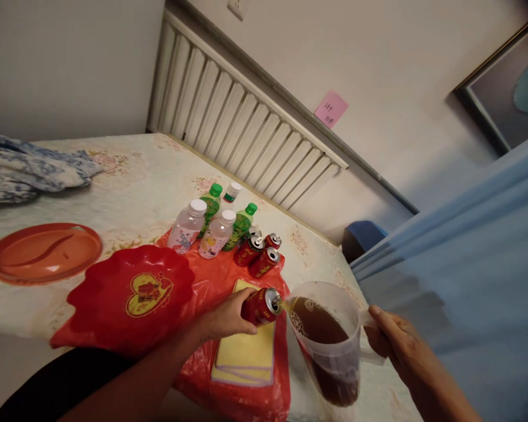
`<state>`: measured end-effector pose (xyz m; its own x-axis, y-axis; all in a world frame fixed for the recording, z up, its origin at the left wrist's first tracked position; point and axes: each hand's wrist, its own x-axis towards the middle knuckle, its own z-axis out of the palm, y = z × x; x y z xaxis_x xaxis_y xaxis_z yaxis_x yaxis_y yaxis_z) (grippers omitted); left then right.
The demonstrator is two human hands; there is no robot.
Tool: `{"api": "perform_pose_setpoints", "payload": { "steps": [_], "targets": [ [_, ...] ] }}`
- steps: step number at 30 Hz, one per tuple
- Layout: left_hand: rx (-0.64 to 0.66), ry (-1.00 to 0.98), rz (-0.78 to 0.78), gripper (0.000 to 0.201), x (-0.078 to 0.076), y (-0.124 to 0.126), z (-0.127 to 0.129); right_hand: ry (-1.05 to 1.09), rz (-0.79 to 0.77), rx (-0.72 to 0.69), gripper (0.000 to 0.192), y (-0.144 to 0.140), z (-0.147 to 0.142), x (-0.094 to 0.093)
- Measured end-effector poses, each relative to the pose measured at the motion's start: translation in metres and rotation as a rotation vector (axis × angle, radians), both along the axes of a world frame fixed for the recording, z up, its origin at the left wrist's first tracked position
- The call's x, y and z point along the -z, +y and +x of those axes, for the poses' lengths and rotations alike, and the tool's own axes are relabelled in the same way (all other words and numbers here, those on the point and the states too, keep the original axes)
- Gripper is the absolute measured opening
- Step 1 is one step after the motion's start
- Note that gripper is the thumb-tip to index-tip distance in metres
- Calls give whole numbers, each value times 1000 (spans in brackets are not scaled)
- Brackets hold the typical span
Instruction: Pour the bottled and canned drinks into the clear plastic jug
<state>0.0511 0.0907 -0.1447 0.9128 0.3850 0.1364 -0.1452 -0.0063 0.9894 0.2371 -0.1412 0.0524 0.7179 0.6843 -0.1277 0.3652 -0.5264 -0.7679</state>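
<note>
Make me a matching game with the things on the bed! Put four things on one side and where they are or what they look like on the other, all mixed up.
Things:
1. red can
2. clear jug
3. orange tray
4. yellow cloth

Descriptions:
A. lies on the red plastic bag
B. tipped in the left hand, pouring
C. lies by itself at the left of the bed
D. held by its handle in the right hand, partly full of brown drink

Pairs: 1-B, 2-D, 3-C, 4-A

Bed (127, 181) with pale floral cover: orange tray (44, 252), red plastic bag (229, 281), blue patterned cloth (30, 170) at far left, red scalloped dish (132, 296) near front edge.
</note>
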Motion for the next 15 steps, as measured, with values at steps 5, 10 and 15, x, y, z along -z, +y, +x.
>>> {"api": "perform_pose_setpoints", "payload": {
  "steps": [5,10,15],
  "targets": [
    [-12,13,30,73,0,0,0,0,-20,-9,65,0,-1,-2],
    [-10,3,32,73,1,1,1,6,-17,0,65,1,-1,-2],
    [-9,-11,34,74,3,1,2,1,-26,12,66,2,-1,-2]
  ]
}}
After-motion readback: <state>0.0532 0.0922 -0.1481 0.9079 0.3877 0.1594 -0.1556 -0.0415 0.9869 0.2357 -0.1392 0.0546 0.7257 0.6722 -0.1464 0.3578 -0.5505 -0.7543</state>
